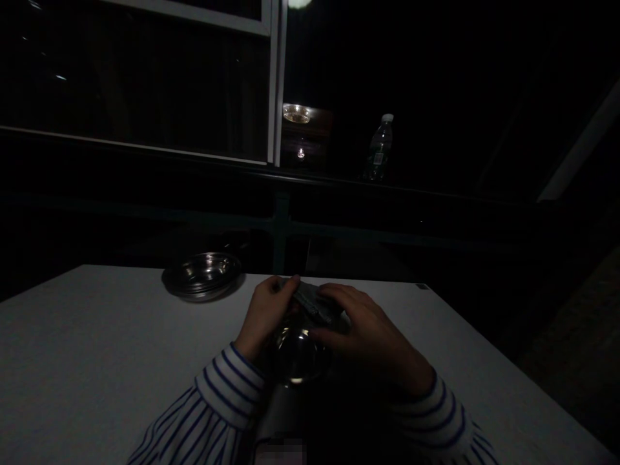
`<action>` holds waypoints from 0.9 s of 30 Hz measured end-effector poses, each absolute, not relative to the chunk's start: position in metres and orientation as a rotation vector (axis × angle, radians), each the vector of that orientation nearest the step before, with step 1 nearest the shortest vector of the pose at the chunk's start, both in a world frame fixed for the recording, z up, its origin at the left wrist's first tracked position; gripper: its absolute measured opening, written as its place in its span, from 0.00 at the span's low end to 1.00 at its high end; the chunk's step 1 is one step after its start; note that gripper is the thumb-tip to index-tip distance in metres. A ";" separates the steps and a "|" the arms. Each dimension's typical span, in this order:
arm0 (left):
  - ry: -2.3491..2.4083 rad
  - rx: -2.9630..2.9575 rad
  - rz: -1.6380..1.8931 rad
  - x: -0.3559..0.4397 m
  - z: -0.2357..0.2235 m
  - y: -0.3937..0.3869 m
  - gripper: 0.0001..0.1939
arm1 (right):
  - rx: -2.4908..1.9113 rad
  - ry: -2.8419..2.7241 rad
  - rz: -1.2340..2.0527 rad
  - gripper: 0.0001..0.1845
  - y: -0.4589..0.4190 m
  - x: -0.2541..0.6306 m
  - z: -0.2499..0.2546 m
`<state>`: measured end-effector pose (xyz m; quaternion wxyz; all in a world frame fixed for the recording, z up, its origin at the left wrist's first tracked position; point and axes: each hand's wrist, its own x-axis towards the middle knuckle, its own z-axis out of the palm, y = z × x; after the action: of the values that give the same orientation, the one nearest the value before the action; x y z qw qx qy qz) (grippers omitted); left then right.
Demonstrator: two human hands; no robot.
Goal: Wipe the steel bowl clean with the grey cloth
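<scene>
A dark grey cloth [312, 300] with a stitched edge is between my two hands above the white table. My left hand [266, 313] grips its left side, thumb on top. My right hand [365, 329] curls round the right side of the cloth, its thumb low near the rim of a shiny metal bowl [298, 361]. This bowl sits right below the cloth, close to me. In the dim light I cannot see the undersides of the fingers, nor whether the cloth touches the bowl.
Stacked metal bowls [202, 278] stand at the far left part of the white table [121, 361]. Beyond the table, a clear plastic bottle [380, 150] with a white cap stands on a dark ledge by a window frame [275, 84]. The surroundings are very dark.
</scene>
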<state>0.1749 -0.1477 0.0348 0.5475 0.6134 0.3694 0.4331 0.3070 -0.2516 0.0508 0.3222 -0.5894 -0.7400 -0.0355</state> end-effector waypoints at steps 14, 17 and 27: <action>0.643 1.383 0.859 0.179 0.040 -0.163 0.18 | -1.544 -1.544 0.150 0.10 -0.251 0.321 0.053; 0.768 1.526 0.984 0.177 0.037 -0.157 0.18 | -1.564 -1.486 0.110 0.11 -0.252 0.326 0.056; 0.852 1.567 0.803 0.174 0.051 -0.173 0.24 | -1.590 -1.726 -0.005 0.11 -0.255 0.315 0.055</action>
<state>0.1740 -0.1726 0.0511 0.5589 0.6643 0.3613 0.3403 0.3150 -0.2550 0.0549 0.3869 -0.6249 -0.6781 -0.0021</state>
